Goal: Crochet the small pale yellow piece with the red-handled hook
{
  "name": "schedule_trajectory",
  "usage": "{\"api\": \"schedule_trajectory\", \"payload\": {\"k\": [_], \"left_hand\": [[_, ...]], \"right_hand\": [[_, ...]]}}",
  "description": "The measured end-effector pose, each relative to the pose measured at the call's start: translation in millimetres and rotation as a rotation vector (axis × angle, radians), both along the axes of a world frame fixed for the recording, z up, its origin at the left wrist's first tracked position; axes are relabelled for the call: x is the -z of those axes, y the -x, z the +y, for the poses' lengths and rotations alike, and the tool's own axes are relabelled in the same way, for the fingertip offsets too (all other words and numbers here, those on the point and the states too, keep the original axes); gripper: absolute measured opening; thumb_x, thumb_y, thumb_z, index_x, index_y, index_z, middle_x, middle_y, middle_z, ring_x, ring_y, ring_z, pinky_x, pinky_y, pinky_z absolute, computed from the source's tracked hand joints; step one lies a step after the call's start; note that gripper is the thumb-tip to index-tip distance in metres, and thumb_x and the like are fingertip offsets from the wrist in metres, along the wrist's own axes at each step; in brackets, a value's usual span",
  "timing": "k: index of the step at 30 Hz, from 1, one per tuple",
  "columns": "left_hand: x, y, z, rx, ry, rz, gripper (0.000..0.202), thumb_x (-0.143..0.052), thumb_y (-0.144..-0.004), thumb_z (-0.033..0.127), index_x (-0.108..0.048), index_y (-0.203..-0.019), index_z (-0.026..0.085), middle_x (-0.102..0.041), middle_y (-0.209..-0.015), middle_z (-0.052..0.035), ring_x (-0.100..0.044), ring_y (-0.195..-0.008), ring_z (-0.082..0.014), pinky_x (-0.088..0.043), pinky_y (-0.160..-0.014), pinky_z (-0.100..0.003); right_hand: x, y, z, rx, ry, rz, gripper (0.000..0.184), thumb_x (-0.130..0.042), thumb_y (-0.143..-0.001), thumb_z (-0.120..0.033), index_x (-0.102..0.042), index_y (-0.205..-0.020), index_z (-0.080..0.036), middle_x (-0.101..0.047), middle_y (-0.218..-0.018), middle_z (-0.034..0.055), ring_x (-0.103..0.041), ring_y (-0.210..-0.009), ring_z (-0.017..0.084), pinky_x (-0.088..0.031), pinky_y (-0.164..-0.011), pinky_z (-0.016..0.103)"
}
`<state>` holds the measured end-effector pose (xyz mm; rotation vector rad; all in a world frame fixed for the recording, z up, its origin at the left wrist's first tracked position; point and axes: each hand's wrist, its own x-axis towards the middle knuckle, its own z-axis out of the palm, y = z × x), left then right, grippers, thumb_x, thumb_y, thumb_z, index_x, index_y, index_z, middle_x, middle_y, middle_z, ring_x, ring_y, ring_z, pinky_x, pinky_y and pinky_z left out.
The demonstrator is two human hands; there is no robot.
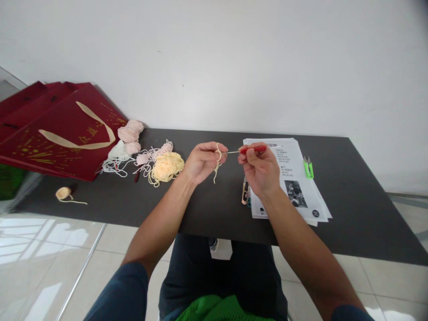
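Between the fingers of my left hand (205,161) is a pale yellow strand of yarn (216,171), with a small loop at the fingertips and a short tail hanging down. My right hand (261,167) grips a crochet hook (254,150) by its red handle. The metal shaft of the hook points left and its tip reaches the yarn at my left fingertips. Whether the tip sits inside the loop is too small to tell. Left of my left hand lies a pale yellow ball of yarn (167,166).
Printed sheets (284,156) lie under my right hand, with green thread snips (308,167) on their right edge and a small cutter (245,191) at their left. Pink yarn (130,131), white yarn (116,156), dark red bags (63,133) and a small crocheted piece (63,192) are leftward.
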<state>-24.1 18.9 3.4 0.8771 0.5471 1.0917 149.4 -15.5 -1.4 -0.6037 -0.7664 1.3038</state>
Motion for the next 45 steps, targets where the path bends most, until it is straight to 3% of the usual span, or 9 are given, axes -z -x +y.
{"api": "schedule_trajectory", "payload": {"k": [5,12,19,24,26,32,36,45], "left_hand": [[7.8,-6.4,-3.8,-0.123,-0.110,0.124,0.026,-0.092,-0.065,0.022,-0.085,-0.090,0.023,-0.079,-0.086,-0.0039,-0.068,-0.076,-0.0134,-0.053,-0.076,-0.028],[11.0,-13.2,-4.8,-0.280,-0.159,0.254,0.023,-0.089,-0.067,0.021,-0.085,-0.089,0.021,-0.077,-0.078,-0.0016,-0.065,-0.069,-0.0117,-0.051,-0.070,-0.026],[6.9,-17.3,-9.8,-0.335,-0.204,0.346,0.017,-0.085,-0.070,0.022,-0.084,-0.086,0.018,-0.080,-0.086,-0.0039,-0.070,-0.076,-0.0147,-0.054,-0.075,-0.028],[7.7,-21.6,-13.7,-0.364,-0.164,0.293,0.054,-0.083,-0.070,0.015,-0.077,-0.123,0.021,-0.076,-0.075,0.0022,-0.066,-0.066,-0.0099,-0.053,-0.072,-0.025],[6.1,-23.4,-15.2,-0.364,-0.133,0.275,0.061,-0.082,-0.069,0.013,-0.074,-0.129,0.021,-0.077,-0.076,0.0017,-0.066,-0.064,-0.0095,-0.052,-0.068,-0.024],[3.9,-26.1,-17.2,-0.403,-0.126,0.275,0.039,-0.083,-0.068,0.016,-0.080,-0.106,0.019,-0.076,-0.077,0.0006,-0.067,-0.066,-0.0104,-0.053,-0.068,-0.024],[6.2,-26.4,-16.2,-0.444,-0.155,0.299,0.028,-0.084,-0.068,0.018,-0.081,-0.095,0.018,-0.073,-0.075,0.0011,-0.065,-0.065,-0.0095,-0.051,-0.065,-0.023],[4.1,-28.4,-18.5,-0.439,-0.186,0.262,0.054,-0.079,-0.069,0.012,-0.074,-0.121,0.022,-0.063,-0.075,0.0058,-0.060,-0.063,-0.0077,-0.050,-0.063,-0.024]], "right_hand": [[5.2,9.6,-2.2,-0.030,0.113,0.034,0.021,-0.090,-0.078,-0.034,-0.075,-0.087,-0.023,-0.081,-0.090,-0.0018,-0.072,-0.075,0.008,-0.064,-0.074,0.020],[7.2,17.2,-4.2,0.021,0.126,0.066,0.018,-0.090,-0.078,-0.030,-0.075,-0.086,-0.024,-0.081,-0.088,-0.0021,-0.074,-0.076,0.009,-0.066,-0.078,0.021],[8.2,17.2,-3.4,0.015,0.154,0.097,0.022,-0.092,-0.076,-0.032,-0.074,-0.086,-0.024,-0.082,-0.089,-0.0029,-0.074,-0.077,0.008,-0.066,-0.078,0.019],[11.9,20.3,-3.2,0.030,0.139,0.057,0.017,-0.088,-0.080,-0.029,-0.074,-0.087,-0.024,-0.082,-0.092,-0.0020,-0.074,-0.078,0.008,-0.066,-0.080,0.021],[12.6,21.3,-3.4,0.028,0.133,0.054,0.017,-0.088,-0.080,-0.030,-0.074,-0.087,-0.023,-0.082,-0.092,-0.0014,-0.074,-0.078,0.008,-0.065,-0.080,0.019],[13.5,22.3,-2.6,0.051,0.143,0.019,0.021,-0.088,-0.081,-0.035,-0.072,-0.089,-0.024,-0.080,-0.091,-0.0022,-0.073,-0.078,0.010,-0.066,-0.081,0.026],[13.8,22.2,-2.3,0.037,0.148,0.037,0.021,-0.088,-0.081,-0.034,-0.072,-0.088,-0.023,-0.080,-0.090,-0.0021,-0.072,-0.076,0.008,-0.064,-0.079,0.023],[10.5,22.9,-5.1,0.083,0.096,-0.018,0.019,-0.086,-0.083,-0.034,-0.071,-0.088,-0.024,-0.080,-0.092,-0.0018,-0.070,-0.076,0.010,-0.062,-0.079,0.027]]}}
